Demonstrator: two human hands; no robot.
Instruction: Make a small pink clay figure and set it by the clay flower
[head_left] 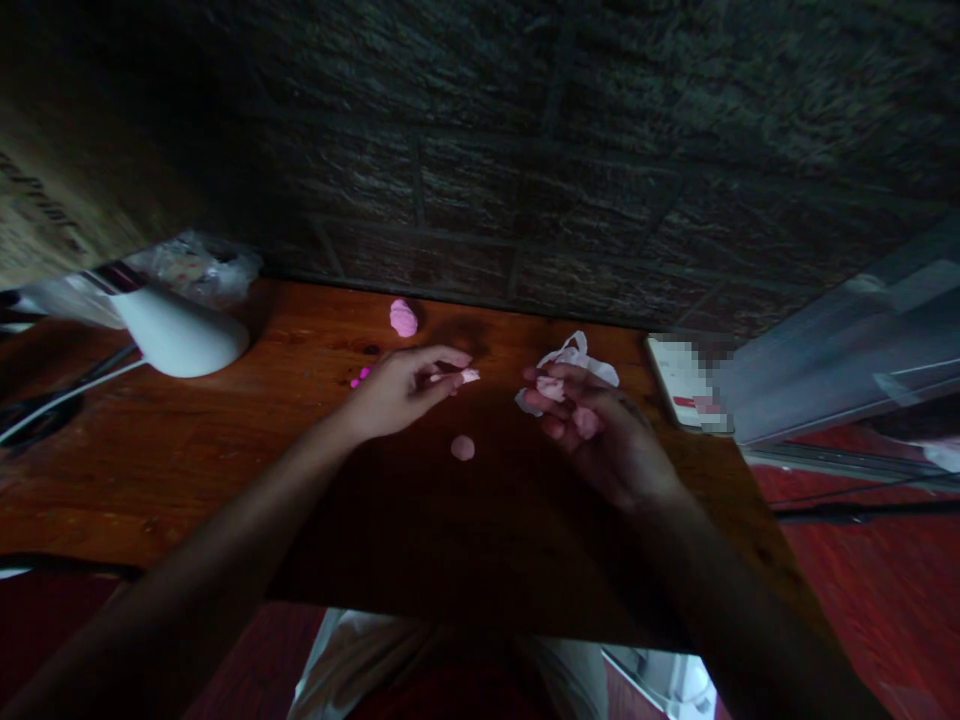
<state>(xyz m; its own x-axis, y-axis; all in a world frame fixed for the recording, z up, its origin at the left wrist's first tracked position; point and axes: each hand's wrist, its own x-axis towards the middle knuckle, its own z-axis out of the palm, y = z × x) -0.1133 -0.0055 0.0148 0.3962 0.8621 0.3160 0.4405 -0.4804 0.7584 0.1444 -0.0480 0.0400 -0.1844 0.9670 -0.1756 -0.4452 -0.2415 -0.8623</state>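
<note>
My left hand (409, 390) pinches a small piece of pale pink clay (469, 376) between thumb and fingertips, just above the table. Opposite it, my right hand (607, 430) is turned partly palm up, its fingers curled around a larger lump of pink clay (551, 388). More pink clay shows in that palm. Below and between the hands lies a flat round pink piece (463, 447). A ridged pink lump (403, 318) rests near the wall, and small bright magenta bits (361, 376) sit beside my left wrist. Behind my right fingers is a crumpled white wrapper (592, 366).
On the wooden table (187, 460), a white cone-shaped lamp head (184, 325) with a cable stands at left, near clear plastic bags (199, 268). A phone (682, 385) lies at the right edge. A dark brick-patterned wall (465, 200) bounds the back.
</note>
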